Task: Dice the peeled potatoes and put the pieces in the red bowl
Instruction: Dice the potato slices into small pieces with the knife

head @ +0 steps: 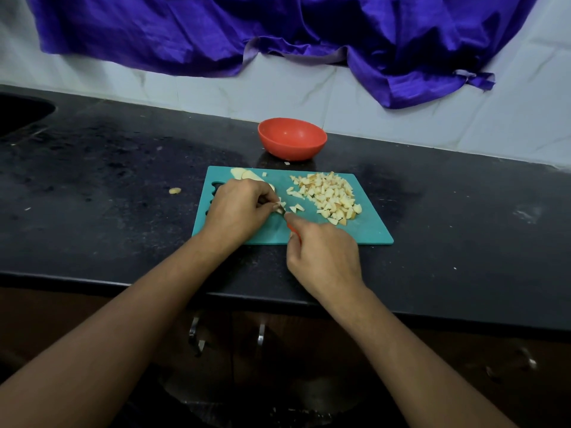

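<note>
- Long black speckled stone countertop (108, 168): glossy, with pale smudges and scattered crumbs, rounded front edge.
- White marble-patterned tiled wall (216, 91): behind the countertop, faint grey veining.
- Violet-blue satin cloth (185, 32): draped across the upper wall in loose folds, hanging lowest at the right.
- Dark rounded sink recess (21, 112): far left of the countertop, only partly in view.
- Dark brown cabinet fronts (293, 341): beneath the countertop, in shadow.
- Two curved metal handles (261, 335): on the cabinet fronts, side by side.
- Light: soft, even, dull sheen on the stone.
</note>
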